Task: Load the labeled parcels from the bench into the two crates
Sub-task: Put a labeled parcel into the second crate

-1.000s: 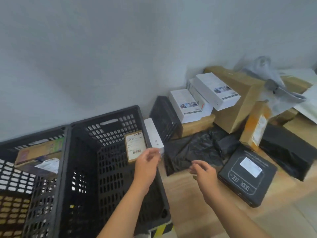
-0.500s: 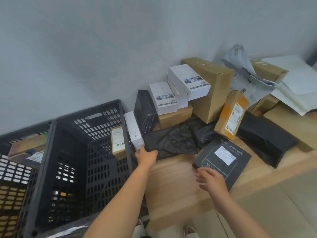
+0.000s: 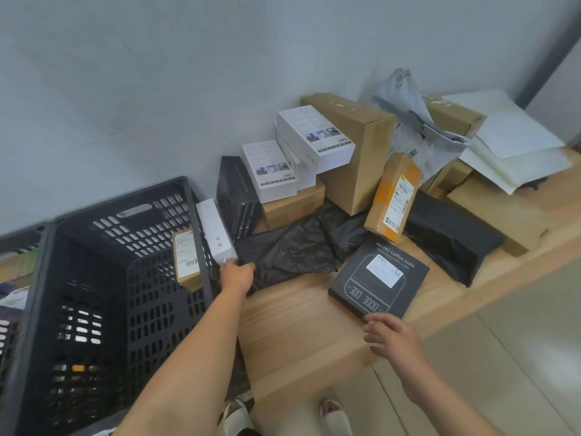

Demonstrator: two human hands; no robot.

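Mostly hidden: fingers of left hand [image 3: 237, 273] at white box [image 3: 215, 234] end.

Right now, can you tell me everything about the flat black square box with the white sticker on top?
The flat black square cardboard box lies face up on the pale wooden bench, turned cornerwise. Its lid bears grey lettering reading Coffee scale, a drawn scale outline with digits, and a white shipping label. It looks closed and undamaged. The right hand, fingers spread, hovers at its near corner; contact is unclear.
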